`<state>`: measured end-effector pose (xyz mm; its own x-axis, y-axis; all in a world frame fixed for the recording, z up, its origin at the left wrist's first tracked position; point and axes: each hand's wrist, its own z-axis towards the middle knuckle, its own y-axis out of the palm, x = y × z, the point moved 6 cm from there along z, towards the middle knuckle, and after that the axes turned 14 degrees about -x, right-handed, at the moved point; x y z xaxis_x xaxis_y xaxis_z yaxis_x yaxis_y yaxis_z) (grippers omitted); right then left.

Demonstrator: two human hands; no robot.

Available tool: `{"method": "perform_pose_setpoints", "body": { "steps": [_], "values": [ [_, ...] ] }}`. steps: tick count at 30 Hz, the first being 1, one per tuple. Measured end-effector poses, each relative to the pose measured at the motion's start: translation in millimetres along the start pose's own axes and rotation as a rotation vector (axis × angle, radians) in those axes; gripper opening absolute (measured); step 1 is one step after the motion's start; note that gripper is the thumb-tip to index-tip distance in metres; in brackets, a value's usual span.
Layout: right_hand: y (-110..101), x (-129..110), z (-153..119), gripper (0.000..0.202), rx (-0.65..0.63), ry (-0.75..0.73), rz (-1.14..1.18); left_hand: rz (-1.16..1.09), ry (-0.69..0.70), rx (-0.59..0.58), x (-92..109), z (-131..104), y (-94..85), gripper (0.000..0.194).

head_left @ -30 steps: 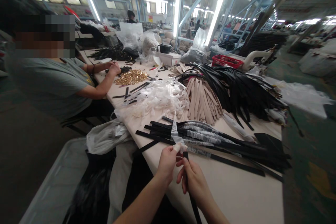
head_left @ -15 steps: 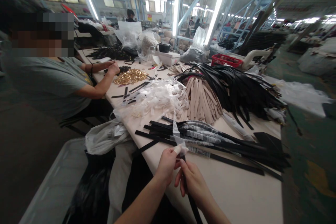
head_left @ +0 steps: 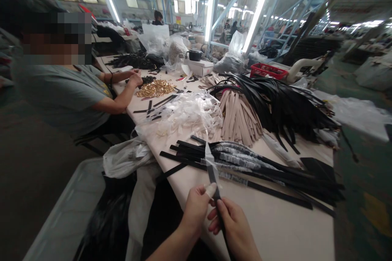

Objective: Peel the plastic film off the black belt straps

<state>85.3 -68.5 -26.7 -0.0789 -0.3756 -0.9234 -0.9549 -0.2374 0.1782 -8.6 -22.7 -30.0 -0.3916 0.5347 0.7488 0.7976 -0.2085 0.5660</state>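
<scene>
A long black strap (head_left: pixel 224 232) runs up between my hands from the lower edge of the view. Its far end lies inside a thin clear plastic sleeve (head_left: pixel 209 151), which sticks out past the strap's tip. My left hand (head_left: pixel 197 206), with a pale cover on a fingertip, pinches the sleeve around the strap. Just below it, my right hand (head_left: pixel 233 218) grips the bare strap between thumb and fingers. Beyond my hands, several black straps with crinkled clear sleeves (head_left: pixel 239 153) lie across the table (head_left: pixel 275 228).
A heap of clear plastic sleeves (head_left: pixel 190 110) lies behind the straps, beside beige strips (head_left: pixel 239 120) and a black strap pile (head_left: pixel 284 106). At left, a co-worker (head_left: pixel 61 94) handles small parts near gold-coloured hardware (head_left: pixel 157 88). A grey bin (head_left: pixel 70 200) stands below the table's left edge.
The strap's end now shows further up inside the plastic sleeve, beyond my left fingers. Both hands have shifted slightly down in the view, and the sleeve is less bunched at my fingertips.
</scene>
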Motion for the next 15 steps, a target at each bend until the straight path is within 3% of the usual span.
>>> {"method": "perform_pose_setpoints", "body": {
  "steps": [2,6,8,11,13,15],
  "values": [
    [2,-3,-2,0.060,-0.027,-0.011,-0.021,-0.013,-0.041,-0.020,-3,-8,2.5,0.048],
    [15,12,-12,0.064,-0.176,0.106,-0.030,0.082,0.194,0.241,34,-26,-18.6,0.034],
    [18,21,-17,0.067,-0.168,0.142,-0.062,0.115,0.225,0.319,39,-36,-23.4,0.033],
    [16,25,-18,0.066,-0.152,0.116,-0.066,0.124,0.082,0.254,10,-46,-14.6,0.043],
    [14,27,-19,0.064,-0.210,0.110,-0.049,0.107,0.009,0.191,-11,-48,-7.1,0.047],
    [10,32,-22,0.065,-0.259,0.116,-0.070,0.098,0.024,0.232,-18,-49,-8.3,0.048]
  ]
}}
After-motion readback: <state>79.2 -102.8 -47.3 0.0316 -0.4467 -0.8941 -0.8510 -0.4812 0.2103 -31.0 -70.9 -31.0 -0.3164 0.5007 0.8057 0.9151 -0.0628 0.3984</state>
